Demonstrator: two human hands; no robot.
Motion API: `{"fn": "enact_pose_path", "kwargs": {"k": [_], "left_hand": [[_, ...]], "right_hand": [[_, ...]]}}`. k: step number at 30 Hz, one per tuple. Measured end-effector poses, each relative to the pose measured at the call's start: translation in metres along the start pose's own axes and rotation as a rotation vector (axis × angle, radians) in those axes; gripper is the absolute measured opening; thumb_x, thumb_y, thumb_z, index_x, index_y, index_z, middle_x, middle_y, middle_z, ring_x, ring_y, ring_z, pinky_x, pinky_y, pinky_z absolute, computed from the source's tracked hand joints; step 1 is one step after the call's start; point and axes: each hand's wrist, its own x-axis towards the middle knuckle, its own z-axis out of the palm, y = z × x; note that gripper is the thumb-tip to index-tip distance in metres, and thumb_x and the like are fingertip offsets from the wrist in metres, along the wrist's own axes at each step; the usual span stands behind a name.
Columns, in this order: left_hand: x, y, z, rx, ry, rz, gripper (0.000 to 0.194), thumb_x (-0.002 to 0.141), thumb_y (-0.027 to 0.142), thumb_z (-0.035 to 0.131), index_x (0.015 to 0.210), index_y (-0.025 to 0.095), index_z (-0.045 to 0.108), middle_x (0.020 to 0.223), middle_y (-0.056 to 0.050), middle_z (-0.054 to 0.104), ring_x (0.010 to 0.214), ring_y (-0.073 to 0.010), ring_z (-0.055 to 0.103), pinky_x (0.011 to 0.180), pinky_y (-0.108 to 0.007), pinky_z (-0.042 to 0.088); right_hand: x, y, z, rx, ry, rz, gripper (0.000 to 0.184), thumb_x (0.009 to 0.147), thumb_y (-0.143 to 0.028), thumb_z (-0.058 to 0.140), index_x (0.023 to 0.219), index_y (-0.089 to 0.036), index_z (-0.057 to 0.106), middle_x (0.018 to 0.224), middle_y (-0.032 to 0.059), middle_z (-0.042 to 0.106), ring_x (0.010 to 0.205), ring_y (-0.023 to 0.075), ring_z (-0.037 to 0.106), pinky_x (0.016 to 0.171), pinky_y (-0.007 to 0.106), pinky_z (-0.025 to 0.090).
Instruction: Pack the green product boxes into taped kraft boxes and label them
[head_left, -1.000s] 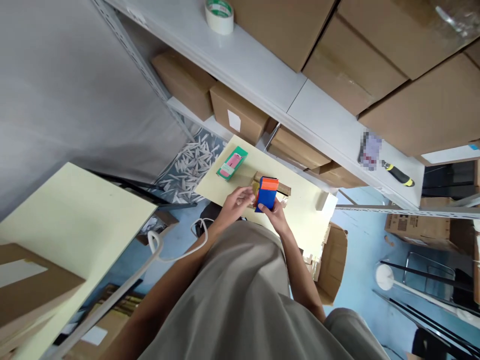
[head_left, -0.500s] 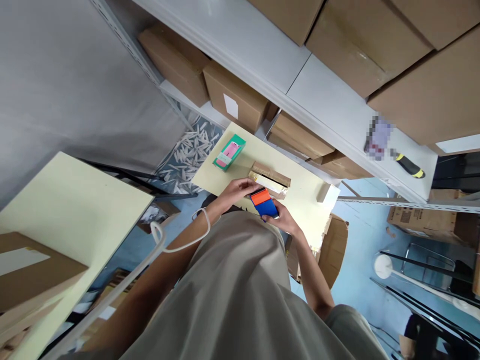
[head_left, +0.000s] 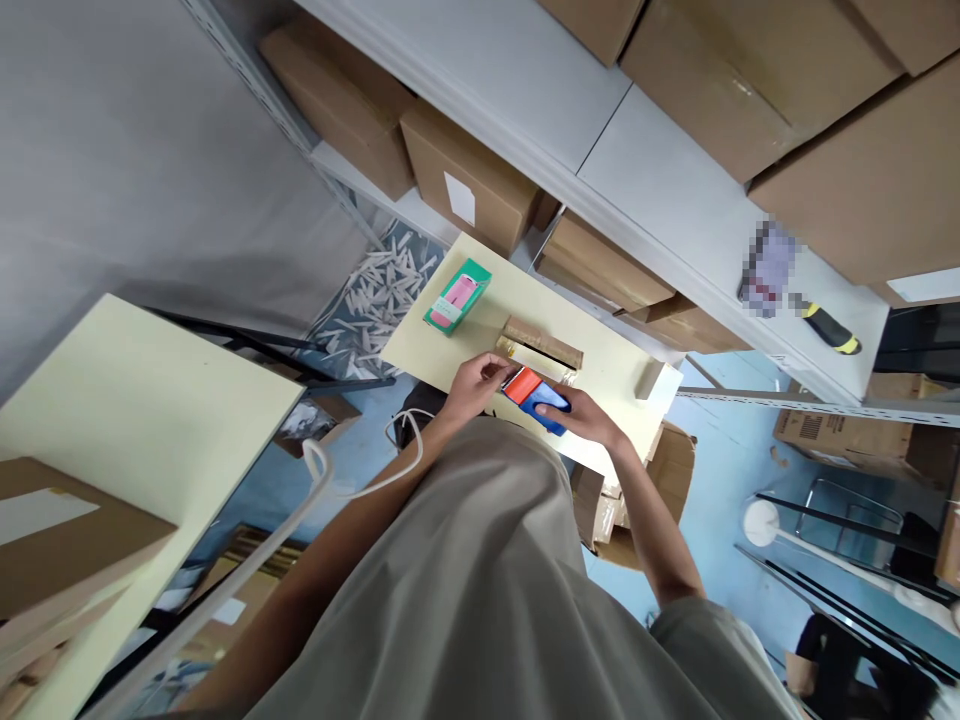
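My right hand (head_left: 581,414) is wrapped around the blue end of a blue-and-orange tape dispenser (head_left: 534,398). The dispenser is tilted, its orange end with a toothed edge facing left. At that edge, the fingers of my left hand (head_left: 478,385) are pinched together; what they hold, if anything, is too small to make out. Just beyond both hands, a long, narrow brown cardboard box (head_left: 544,340) lies on the pale yellow table (head_left: 611,375). A green box with a pink picture (head_left: 457,297) lies further left on the same table.
A grey shelf (head_left: 525,110) with large cartons runs behind the table. It carries a black-and-yellow handled tool (head_left: 831,328). Another small box (head_left: 654,380) stands at the table's right end. Below is an open carton (head_left: 671,465). A white cable (head_left: 375,490) hangs by my left arm.
My right hand has moved slightly right, turning the tape dispenser so more of its orange face and toothed edge shows. My left fingers stay bent near that edge.
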Motion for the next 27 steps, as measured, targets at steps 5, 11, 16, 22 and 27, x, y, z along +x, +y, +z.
{"fn": "enact_pose_path", "kwargs": {"k": [5,11,16,22,27], "left_hand": [[0.006,0.008,-0.002,-0.037,0.019,0.020,0.037,0.089,0.059,0.075,0.091,0.022,0.074,0.091,-0.006,0.079,0.083,-0.0230,0.068,0.082,-0.039,0.057],[0.046,0.005,-0.041,-0.058,0.292,-0.028,0.041,0.083,0.057,0.083,0.091,0.017,0.075,0.075,-0.002,0.070,0.074,-0.0169,0.063,0.071,-0.030,0.052],[0.069,-0.004,-0.038,-0.143,0.295,-0.054,0.035,0.084,0.050,0.083,0.090,0.017,0.075,0.071,-0.001,0.066,0.068,-0.0144,0.057,0.067,-0.028,0.048],[0.083,-0.019,-0.038,-0.142,0.358,-0.100,0.032,0.084,0.047,0.084,0.089,0.016,0.075,0.067,0.001,0.064,0.065,-0.0135,0.056,0.065,-0.027,0.047],[0.089,-0.035,-0.042,-0.101,0.364,-0.138,0.030,0.083,0.047,0.082,0.087,0.017,0.075,0.065,0.001,0.063,0.064,-0.0135,0.056,0.064,-0.027,0.045]], "right_hand": [[-0.010,-0.031,-0.029,0.075,-0.145,0.151,0.059,0.091,-0.076,0.077,0.111,-0.021,0.073,0.089,0.0053,0.078,0.073,0.0235,0.078,0.061,0.033,0.064],[-0.013,-0.045,-0.084,-0.111,-0.184,0.346,0.061,0.088,-0.077,0.080,0.101,-0.018,0.071,0.081,0.0080,0.079,0.068,0.0218,0.078,0.055,0.028,0.061],[0.013,-0.057,-0.118,-0.166,-0.218,0.375,0.061,0.085,-0.076,0.085,0.096,-0.017,0.071,0.079,0.0093,0.080,0.067,0.0212,0.077,0.057,0.029,0.061],[0.048,-0.054,-0.126,-0.103,-0.316,0.353,0.067,0.081,-0.082,0.085,0.088,-0.017,0.072,0.077,0.0086,0.078,0.064,0.0206,0.075,0.060,0.031,0.062],[0.066,-0.032,-0.118,-0.106,-0.302,0.402,0.068,0.079,-0.082,0.087,0.091,-0.017,0.072,0.079,0.0092,0.079,0.065,0.0211,0.075,0.060,0.031,0.063]]}}
